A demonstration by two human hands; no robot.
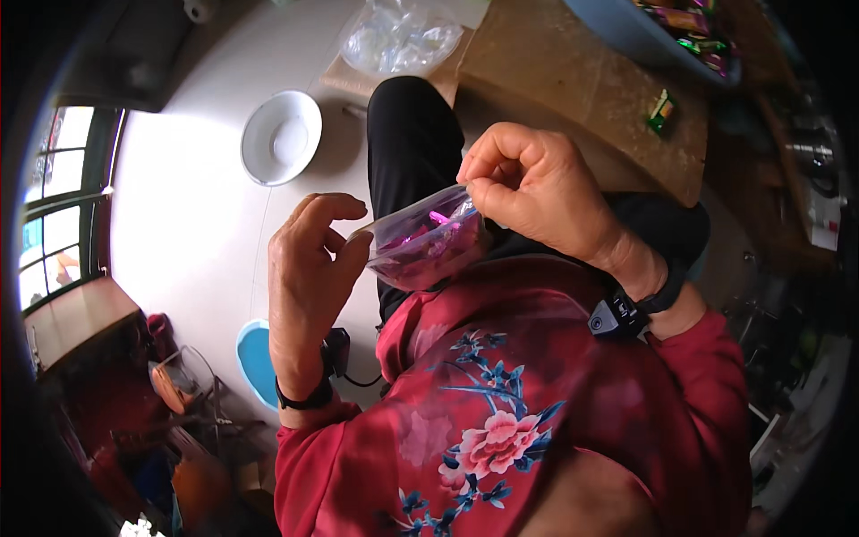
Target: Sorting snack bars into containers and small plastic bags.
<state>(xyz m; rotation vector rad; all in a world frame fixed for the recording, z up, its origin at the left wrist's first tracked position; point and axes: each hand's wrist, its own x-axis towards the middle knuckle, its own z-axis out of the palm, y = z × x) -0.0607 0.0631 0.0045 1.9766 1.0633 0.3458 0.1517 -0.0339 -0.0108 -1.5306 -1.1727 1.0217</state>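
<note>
A clear plastic bag with shiny purple-wrapped pieces inside spans the space between my two hands, over my lap. My right hand pinches the bag's upper right corner between thumb and fingers. At the bag's left corner is my left hand, its thumb against the edge and its index finger raised apart from the thumb. Whether the other left fingers touch the plastic cannot be seen. A green wrapped piece lies on the brown tabletop beyond my right hand.
A blue-grey basin with many wrapped pieces stands at the upper right. Clear plastic bags lie in a heap at the top. On the pale floor are a white basin and a blue basin. My knees are beneath the bag.
</note>
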